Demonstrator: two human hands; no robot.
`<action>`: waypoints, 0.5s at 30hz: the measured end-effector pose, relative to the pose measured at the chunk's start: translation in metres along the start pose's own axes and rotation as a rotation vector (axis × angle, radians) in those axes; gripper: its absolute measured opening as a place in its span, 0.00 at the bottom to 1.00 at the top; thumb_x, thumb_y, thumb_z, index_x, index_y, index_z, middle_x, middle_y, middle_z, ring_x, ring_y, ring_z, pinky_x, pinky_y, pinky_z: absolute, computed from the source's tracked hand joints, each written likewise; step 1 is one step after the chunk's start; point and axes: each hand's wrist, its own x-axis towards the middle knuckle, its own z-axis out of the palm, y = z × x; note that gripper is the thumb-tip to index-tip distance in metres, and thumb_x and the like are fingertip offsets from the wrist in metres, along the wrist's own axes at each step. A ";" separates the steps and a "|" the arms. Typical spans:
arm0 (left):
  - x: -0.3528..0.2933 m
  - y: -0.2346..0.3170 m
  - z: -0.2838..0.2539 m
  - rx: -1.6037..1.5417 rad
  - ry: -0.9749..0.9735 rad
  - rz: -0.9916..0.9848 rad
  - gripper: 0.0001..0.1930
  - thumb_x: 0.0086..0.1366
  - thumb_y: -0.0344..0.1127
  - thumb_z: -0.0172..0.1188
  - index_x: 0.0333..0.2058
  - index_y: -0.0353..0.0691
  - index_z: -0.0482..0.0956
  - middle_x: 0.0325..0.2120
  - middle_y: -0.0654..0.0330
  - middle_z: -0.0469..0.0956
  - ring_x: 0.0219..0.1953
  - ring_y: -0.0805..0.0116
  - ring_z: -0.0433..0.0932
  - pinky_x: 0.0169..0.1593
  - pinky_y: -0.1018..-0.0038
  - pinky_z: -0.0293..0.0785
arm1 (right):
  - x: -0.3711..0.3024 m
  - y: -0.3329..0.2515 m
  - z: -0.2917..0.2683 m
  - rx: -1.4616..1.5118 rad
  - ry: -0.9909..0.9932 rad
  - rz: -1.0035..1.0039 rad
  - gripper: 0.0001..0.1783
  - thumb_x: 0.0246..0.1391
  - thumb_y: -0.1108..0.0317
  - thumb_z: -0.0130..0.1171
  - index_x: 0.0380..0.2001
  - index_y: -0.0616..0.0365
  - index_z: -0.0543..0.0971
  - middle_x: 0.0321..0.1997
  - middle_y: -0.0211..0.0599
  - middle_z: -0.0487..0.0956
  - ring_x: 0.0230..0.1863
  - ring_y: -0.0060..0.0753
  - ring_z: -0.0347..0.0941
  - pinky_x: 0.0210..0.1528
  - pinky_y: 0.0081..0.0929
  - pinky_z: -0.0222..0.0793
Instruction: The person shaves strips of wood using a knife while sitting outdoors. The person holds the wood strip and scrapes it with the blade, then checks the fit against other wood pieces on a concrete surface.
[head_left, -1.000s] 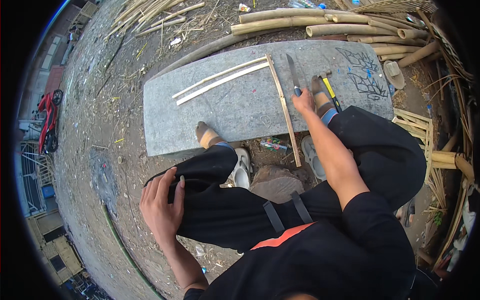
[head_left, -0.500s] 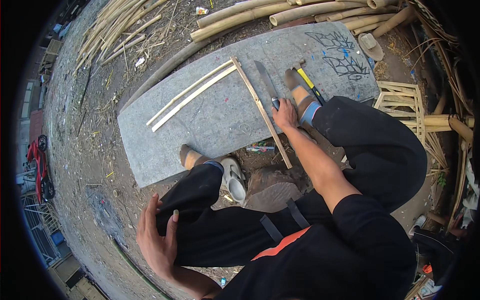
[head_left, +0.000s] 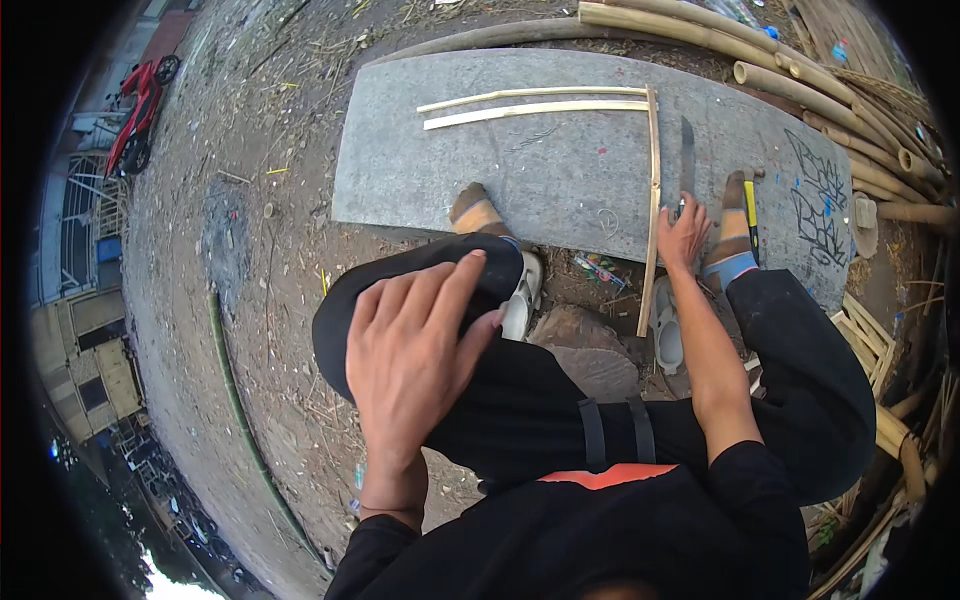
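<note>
My left hand (head_left: 415, 355) rests flat on my left knee, fingers spread, holding nothing. My right hand (head_left: 683, 235) reaches down to the grey concrete slab (head_left: 560, 180) and closes on the handle of a long knife (head_left: 686, 160) whose blade points away from me. Just left of the knife lies a long bamboo strip (head_left: 652, 210), running from the slab down to the dirt. Two more split bamboo strips (head_left: 535, 105) lie side by side across the slab's far part. My bare feet rest on the slab's near edge.
A yellow-handled tool (head_left: 751, 215) lies beside my right foot. Whole bamboo poles (head_left: 760, 70) are piled beyond the slab and to the right. White sandals (head_left: 522, 295) sit on the dirt by a stone. A red motorbike (head_left: 140, 110) stands far left.
The view has swung and come closer. My left hand has lifted from beside my thigh onto my knee. My right hand stays at the knife on the slab.
</note>
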 end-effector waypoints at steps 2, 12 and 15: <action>-0.014 0.015 0.013 -0.259 -0.021 0.164 0.22 0.55 0.42 0.67 0.49 0.44 0.78 0.41 0.64 0.79 0.42 0.63 0.77 0.48 0.67 0.70 | -0.012 -0.027 0.004 0.059 -0.013 -0.039 0.27 0.50 0.63 0.61 0.55 0.52 0.71 0.53 0.44 0.70 0.57 0.54 0.64 0.58 0.52 0.59; -0.027 0.069 0.065 -0.625 -0.099 0.457 0.24 0.62 0.47 0.61 0.52 0.40 0.71 0.36 0.59 0.73 0.40 0.61 0.76 0.45 0.66 0.71 | -0.025 -0.036 0.018 0.088 -0.130 -0.061 0.28 0.49 0.66 0.60 0.56 0.47 0.71 0.56 0.40 0.70 0.59 0.52 0.64 0.58 0.54 0.59; -0.034 0.075 0.072 -0.648 -0.201 0.494 0.25 0.62 0.48 0.61 0.53 0.41 0.71 0.37 0.58 0.74 0.41 0.61 0.77 0.44 0.65 0.71 | -0.021 -0.038 0.013 0.106 -0.150 -0.070 0.27 0.49 0.66 0.60 0.55 0.48 0.72 0.55 0.40 0.71 0.59 0.52 0.64 0.59 0.53 0.59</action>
